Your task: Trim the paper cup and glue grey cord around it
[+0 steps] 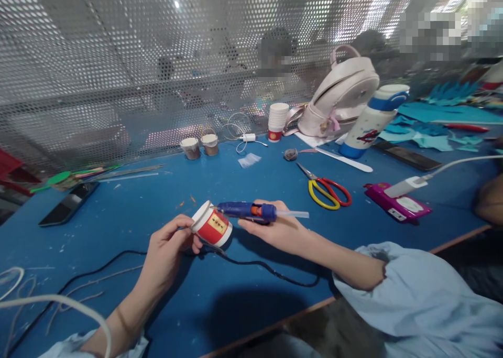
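My left hand (167,250) grips a small red and white paper cup (212,225), tipped on its side above the blue table. My right hand (277,229) is wrapped round a blue glue gun (247,210) with a clear glue stick poking out to the right. The gun's nozzle touches the cup's upper side. A black cord (259,266) runs from the gun across the table toward me.
Red and yellow scissors (328,191) lie right of my hands, beside a pink phone (396,203) on a white charger. Farther back stand a stack of cups (278,121), two small cups (200,146), a bottle (371,122) and a backpack (341,96). A black phone (68,203) lies left. Perforated mesh closes the back.
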`<action>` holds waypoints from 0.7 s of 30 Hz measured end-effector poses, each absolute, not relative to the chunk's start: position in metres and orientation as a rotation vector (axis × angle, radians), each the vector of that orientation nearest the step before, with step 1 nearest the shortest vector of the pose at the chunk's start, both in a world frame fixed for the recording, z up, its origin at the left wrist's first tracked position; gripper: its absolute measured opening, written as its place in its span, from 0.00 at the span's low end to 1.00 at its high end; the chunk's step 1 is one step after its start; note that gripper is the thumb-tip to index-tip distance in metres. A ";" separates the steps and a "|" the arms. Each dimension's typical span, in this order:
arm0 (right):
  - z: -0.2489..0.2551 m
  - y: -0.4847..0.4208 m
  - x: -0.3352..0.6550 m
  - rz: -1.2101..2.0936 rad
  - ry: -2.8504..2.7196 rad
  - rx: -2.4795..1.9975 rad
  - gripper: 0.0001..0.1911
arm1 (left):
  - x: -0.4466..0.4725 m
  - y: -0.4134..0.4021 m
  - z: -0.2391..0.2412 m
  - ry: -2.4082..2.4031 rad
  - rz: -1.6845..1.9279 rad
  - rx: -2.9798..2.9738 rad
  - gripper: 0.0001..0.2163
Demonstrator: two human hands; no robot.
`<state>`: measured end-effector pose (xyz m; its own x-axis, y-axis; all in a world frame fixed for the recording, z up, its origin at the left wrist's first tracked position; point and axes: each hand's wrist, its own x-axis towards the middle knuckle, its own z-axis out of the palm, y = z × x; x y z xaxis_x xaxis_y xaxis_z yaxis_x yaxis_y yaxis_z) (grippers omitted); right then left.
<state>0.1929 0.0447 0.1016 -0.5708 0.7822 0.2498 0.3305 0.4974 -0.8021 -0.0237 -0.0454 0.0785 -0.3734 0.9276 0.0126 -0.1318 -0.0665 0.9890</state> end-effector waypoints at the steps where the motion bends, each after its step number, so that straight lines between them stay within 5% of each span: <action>1: 0.102 0.044 0.193 0.952 -2.143 -0.909 0.15 | -0.023 -0.045 0.079 1.351 1.576 0.925 0.02; 21: 0.080 0.030 0.194 0.565 -2.373 -0.498 0.09 | -0.018 -0.047 0.082 1.384 1.523 1.038 0.07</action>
<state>0.1945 0.0298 0.0800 -0.7233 0.4797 0.4966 0.2045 0.8358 -0.5095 -0.0181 -0.0466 0.0824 -0.3316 0.9420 0.0512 -0.0387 -0.0678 0.9969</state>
